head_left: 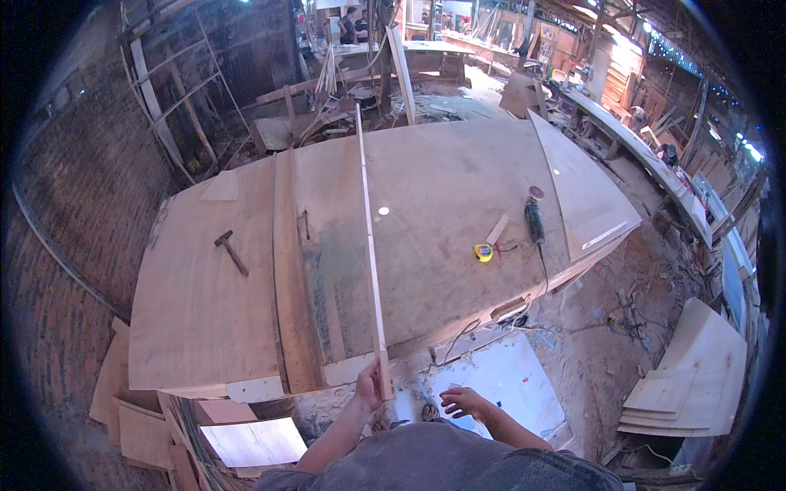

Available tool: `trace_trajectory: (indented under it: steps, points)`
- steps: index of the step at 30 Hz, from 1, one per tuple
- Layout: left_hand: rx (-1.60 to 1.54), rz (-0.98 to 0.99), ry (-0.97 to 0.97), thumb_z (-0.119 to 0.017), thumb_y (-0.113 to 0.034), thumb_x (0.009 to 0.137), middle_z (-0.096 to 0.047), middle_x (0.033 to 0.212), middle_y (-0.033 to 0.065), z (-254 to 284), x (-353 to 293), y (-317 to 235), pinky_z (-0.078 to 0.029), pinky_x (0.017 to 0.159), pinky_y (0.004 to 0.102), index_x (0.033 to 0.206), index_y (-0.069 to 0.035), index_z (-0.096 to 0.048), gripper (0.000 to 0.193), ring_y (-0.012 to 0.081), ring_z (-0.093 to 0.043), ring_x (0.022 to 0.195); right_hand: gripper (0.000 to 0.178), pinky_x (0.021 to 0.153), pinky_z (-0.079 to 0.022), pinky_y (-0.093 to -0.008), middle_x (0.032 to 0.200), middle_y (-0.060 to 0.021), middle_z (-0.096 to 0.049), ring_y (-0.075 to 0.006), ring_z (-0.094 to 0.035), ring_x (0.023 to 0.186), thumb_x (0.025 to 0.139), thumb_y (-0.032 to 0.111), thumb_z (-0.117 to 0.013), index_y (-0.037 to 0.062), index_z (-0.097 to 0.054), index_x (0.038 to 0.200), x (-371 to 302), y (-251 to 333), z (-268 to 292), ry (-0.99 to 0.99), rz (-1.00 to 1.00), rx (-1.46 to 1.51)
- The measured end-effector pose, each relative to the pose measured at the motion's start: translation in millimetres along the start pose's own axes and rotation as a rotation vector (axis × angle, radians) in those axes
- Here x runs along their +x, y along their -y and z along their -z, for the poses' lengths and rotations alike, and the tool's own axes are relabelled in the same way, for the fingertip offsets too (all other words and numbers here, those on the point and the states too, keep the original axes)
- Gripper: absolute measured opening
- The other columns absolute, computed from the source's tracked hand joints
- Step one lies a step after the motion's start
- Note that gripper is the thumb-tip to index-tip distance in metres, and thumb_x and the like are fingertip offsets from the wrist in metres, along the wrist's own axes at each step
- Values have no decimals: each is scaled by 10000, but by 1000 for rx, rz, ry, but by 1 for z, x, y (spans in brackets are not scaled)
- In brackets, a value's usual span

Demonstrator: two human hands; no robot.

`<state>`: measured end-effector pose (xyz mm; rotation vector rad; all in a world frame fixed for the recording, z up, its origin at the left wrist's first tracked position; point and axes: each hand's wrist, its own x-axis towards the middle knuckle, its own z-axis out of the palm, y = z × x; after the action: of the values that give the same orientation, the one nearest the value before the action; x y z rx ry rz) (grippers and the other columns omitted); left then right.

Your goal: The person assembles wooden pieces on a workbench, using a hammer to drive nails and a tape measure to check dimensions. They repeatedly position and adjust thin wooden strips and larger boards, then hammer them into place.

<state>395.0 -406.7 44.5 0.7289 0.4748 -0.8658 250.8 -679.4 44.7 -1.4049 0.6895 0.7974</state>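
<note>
While clasped near its lower end by the left hand (371, 387), runs as a long, narrow wooden strip (372, 262) from the bottom centre of the frame to the upper centre, across the broad worktop (442, 180). Lies away from the left hand toward the top of the frame, long axis nearly upright in view, leaning slightly left at the far tip. Reaches, in the picture, past the upper edge of the worktop; cannot tell from this single view whether resting on the surface or held just above it. Touches the left hand alone, wrapped firmly about the wood just below the lower edge of the worktop. Stands apart from the right hand (464, 402), to be seen a little right of bottom centre. Released there, with fingers loosely bent around nothing, and just beside the lower end of the strip, to its right.

To the left of the strip, on the worktop, look for a hammer (236, 256) lying tilted, handle toward the lower right. To the right of the strip, find a yellow tape measure (483, 253) near a short wood offcut (497, 229), then a power tool (534, 222) with a round disc at its upper end and a cord trailing toward the bottom. Farther right, notice a pale sheet (580, 180) along the right end of the worktop. Below the worktop, near the right hand, see a white panel (508, 376) on the ground.
</note>
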Motion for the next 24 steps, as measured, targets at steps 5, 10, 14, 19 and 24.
trace_trajectory:
  steps: [5,10,14,19,24]
  points:
    - [99,-1,95,-512,-308,1036,-635,867,131,-13,1,0,-599,687,446,1203,-68,-503,292,295,-698,819,440,820,-563,-417,1149,-85,-683,-244,-678,1007,966,347,-668,97,-610,1323,10,-6,11,-5,1,6]
    - [269,-117,41,-562,-182,997,-622,970,166,-11,10,5,-616,600,456,1267,-73,-398,335,306,-706,704,449,807,-563,-442,1153,-96,-687,-264,-691,971,960,388,-673,119,-621,1315,16,-19,15,8,11,-33]
    - [526,-194,-152,-614,-109,926,-611,1019,168,-30,5,10,-587,605,419,1348,-79,-390,478,268,-698,740,503,821,-560,-452,1176,-114,-682,-274,-692,981,968,382,-668,73,-591,1357,9,-26,18,-43,-5,-10]
    - [818,-343,-274,-619,-166,902,-590,1199,210,-20,13,18,-520,875,350,1504,-25,-333,681,269,-624,1067,446,781,-564,-410,1125,-106,-691,-258,-694,936,981,350,-652,76,-612,1332,1,-26,19,-59,-19,-72]
    - [668,-379,-293,-576,-310,966,-581,1216,147,-19,13,14,-489,912,348,1535,-68,-337,663,240,-587,1057,460,793,-556,-410,1134,-100,-689,-248,-687,957,990,357,-623,70,-601,1348,-8,-11,9,-76,-21,-106]
